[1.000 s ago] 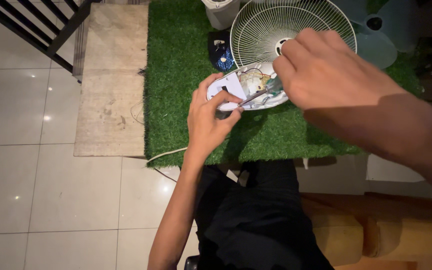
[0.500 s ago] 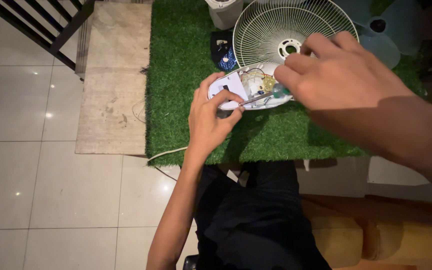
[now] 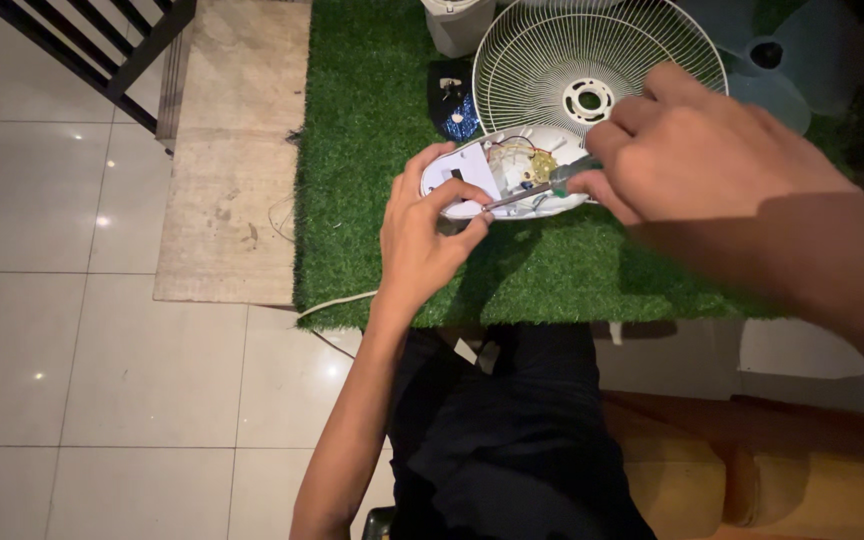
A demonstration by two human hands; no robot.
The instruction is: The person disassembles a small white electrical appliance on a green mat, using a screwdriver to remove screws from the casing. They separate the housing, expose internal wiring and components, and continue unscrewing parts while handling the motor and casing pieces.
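Here, near the front edge of the green turf mat (image 3: pixel 372 150), my left hand (image 3: pixel 430 235) grips the open white fan housing (image 3: pixel 472 170) while my right hand (image 3: pixel 697 150), clenched on the screwdriver (image 3: pixel 537 187), works its tip inside, which I judge needs steady aim next.

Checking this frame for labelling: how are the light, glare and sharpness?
Head view: dim, warm light; small glare spots on the floor tiles; right hand looms large and slightly soft, shadowing the green mat; left hand and white housing sharp enough.

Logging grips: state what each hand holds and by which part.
Left hand grips the open white fan housing by its near end; right hand holds a screwdriver by its handle.
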